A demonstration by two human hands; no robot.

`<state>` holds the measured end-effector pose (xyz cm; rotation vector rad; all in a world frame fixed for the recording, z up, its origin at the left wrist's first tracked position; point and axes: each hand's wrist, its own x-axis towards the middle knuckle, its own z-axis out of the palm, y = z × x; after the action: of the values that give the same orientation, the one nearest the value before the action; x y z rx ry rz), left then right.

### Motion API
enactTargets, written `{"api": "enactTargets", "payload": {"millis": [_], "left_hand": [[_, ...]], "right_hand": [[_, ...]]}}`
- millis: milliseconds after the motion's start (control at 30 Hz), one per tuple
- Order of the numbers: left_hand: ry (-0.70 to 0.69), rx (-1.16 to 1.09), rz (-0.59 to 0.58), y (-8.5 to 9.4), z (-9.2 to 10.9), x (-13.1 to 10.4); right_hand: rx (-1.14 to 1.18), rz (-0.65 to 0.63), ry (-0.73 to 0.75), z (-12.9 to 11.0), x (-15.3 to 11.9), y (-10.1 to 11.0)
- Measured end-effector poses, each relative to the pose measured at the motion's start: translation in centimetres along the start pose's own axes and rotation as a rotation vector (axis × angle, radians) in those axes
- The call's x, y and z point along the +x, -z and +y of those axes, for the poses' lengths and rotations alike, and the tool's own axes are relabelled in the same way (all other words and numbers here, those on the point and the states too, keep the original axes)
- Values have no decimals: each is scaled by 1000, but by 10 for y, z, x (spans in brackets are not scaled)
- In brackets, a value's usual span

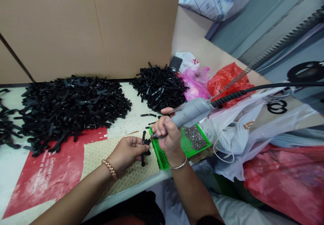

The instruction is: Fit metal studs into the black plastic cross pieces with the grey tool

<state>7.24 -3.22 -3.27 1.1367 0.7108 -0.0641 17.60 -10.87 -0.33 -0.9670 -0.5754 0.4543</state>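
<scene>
My left hand [130, 149] pinches a small black plastic part [143, 150] over the tan honeycomb-patterned mat [101, 156]. Wrapped in my right hand [168, 130] is a grey electric screwdriver [188, 113], lying slanted with its tip pointing left, close to the black part. Whether the tip touches the part, I cannot tell. Under and behind my right hand sits a green perforated tray [187, 140], holding many small metal screws [195, 138] at its right side. A few loose black strips [148, 115] lie on the table beyond the tray.
A large heap of black parts [73, 107] lies at left, a smaller heap [159, 86] at the back. Pink [194, 80] and red plastic bags [231, 81] crowd the right. The screwdriver's black cable [273, 86] and a coiled spring [265, 54] run off right. A cardboard wall [88, 29] stands behind.
</scene>
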Motion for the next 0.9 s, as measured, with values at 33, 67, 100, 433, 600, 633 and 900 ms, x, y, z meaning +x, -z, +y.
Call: {"api": "enactTargets", "payload": {"millis": [33,67,100,433,600,633,900], "left_hand": [[-1,4,-2,0,0,0],[-1,9,-5,0,1,-1],[-2,12,-8,0,1,-1],[23,8,-7,0,1,0],[17,-24,-6,1,-4,1],[10,-26,-12,2,-5,1],[-58,-6,4,4,-7,-2]], "right_hand": [[0,0,10,-1,0,0],[3,4,18,-2,0,0],[6,8,20,-3,0,1],[-44,-25,57,-16,-1,8],[-332,-137,35,-39,-14,42],[-408,-152,21,-39,-18,50],[-550,-192,-307,-19,-38,84]]}}
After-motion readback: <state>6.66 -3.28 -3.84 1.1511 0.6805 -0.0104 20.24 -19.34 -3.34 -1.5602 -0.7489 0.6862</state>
